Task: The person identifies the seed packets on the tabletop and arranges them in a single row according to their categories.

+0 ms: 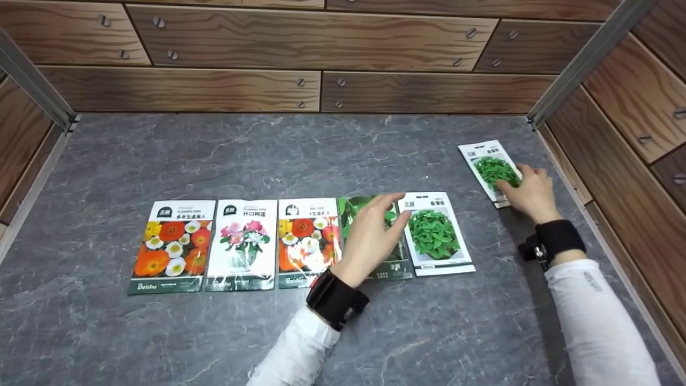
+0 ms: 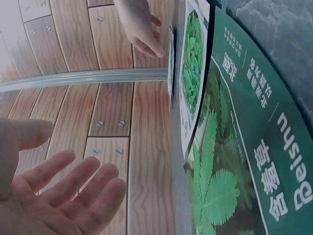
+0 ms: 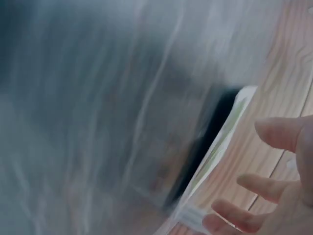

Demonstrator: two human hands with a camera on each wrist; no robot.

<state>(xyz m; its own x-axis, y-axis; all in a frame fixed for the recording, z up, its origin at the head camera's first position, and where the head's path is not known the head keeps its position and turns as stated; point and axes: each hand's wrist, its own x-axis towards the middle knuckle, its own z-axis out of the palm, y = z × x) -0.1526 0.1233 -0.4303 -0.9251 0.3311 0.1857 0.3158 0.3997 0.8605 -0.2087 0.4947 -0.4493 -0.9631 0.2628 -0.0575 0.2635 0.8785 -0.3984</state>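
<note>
At the far right lies a mint seed packet [image 1: 496, 171] with a picture of green leaves. Over its right edge hovers my right hand [image 1: 530, 193], thumb and fingers spread; the right wrist view shows the fingertips [image 3: 249, 181] apart from the packet [image 3: 220, 142]. My left hand [image 1: 375, 236] is held above a dark green seed packet [image 2: 244, 147] with fern-like leaves, which it partly hides in the head view. In the left wrist view, the left fingers [image 2: 93, 181] are loosely bent and hold nothing. Just right of it lies another mint packet [image 1: 435, 233].
Left of the hands, a row holds two poppy seed packets, one at the left end [image 1: 171, 249] and one partly covered [image 1: 308, 241], with a pink-flower packet [image 1: 243, 244] between them. Wood-patterned walls [image 1: 241, 88] enclose the grey marbled table [image 1: 268, 155].
</note>
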